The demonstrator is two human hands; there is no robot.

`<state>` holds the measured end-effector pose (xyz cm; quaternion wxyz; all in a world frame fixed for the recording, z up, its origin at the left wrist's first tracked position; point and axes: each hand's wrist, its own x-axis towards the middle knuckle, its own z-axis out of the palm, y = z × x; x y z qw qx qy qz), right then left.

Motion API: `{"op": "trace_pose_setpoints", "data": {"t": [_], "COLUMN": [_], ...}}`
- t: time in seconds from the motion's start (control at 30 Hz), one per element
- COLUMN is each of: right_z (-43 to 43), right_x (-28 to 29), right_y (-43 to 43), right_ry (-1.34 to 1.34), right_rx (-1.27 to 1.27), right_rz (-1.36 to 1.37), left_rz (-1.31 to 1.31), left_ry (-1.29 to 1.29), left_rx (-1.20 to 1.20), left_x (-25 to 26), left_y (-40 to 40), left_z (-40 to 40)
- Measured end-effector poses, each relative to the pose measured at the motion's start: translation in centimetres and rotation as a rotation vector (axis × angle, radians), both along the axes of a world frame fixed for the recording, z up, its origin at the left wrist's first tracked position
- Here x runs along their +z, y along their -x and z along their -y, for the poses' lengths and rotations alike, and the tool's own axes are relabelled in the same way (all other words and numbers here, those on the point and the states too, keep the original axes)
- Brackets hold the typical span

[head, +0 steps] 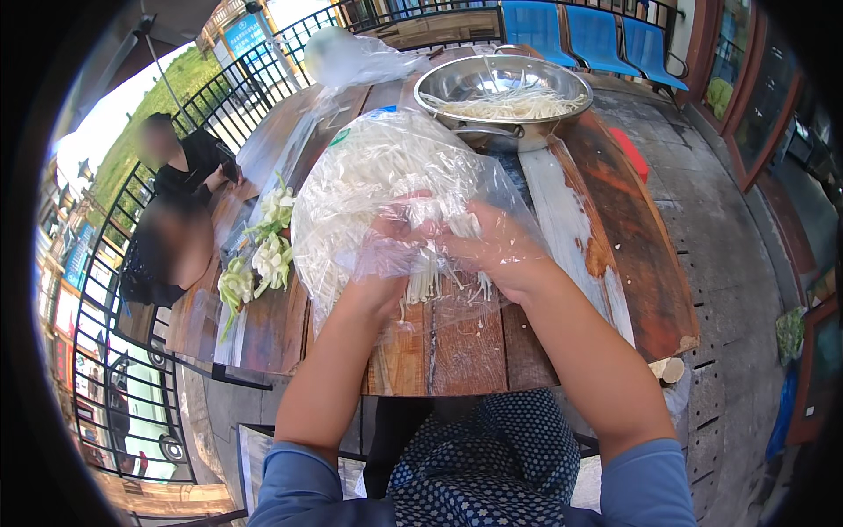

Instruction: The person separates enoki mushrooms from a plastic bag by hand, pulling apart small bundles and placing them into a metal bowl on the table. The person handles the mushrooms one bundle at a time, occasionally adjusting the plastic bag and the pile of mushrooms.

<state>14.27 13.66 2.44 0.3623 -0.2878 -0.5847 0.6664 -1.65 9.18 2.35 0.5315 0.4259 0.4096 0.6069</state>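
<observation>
A large clear plastic bag full of thin white enoki mushrooms lies on the wooden plank table before me. Both hands are inside or under the clear film at the bag's near end. My left hand has its fingers curled at a bunch of the mushrooms; the film partly veils it. My right hand is at the same bunch from the other side, thumb up and fingers reaching towards the left hand. Behind the bag stands a steel basin with more loose thin white strands in it.
Green-and-white vegetable trimmings lie left of the bag. Another clear plastic bag is at the table's far side. A person in black sits at the left edge, another person beside. Blue chairs stand beyond.
</observation>
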Motion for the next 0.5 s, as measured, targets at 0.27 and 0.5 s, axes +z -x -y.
{"op": "trace_pose_setpoints", "data": {"t": [0.27,0.5], "right_z": [-0.6,-0.7], "right_x": [-1.7,-1.0], "right_y": [0.5,-0.5], "right_ry": [-0.103,0.006], "right_rx": [-0.041,0.089], "right_rz": [0.111,0.022], "left_rz": [-0.027,0.020], "left_ry": [-0.035,-0.044], "left_rx": [-0.016,0.024], "left_x": [-0.5,1.7], "left_y": [0.2,-0.8], "left_z": [-0.3,0.5]}}
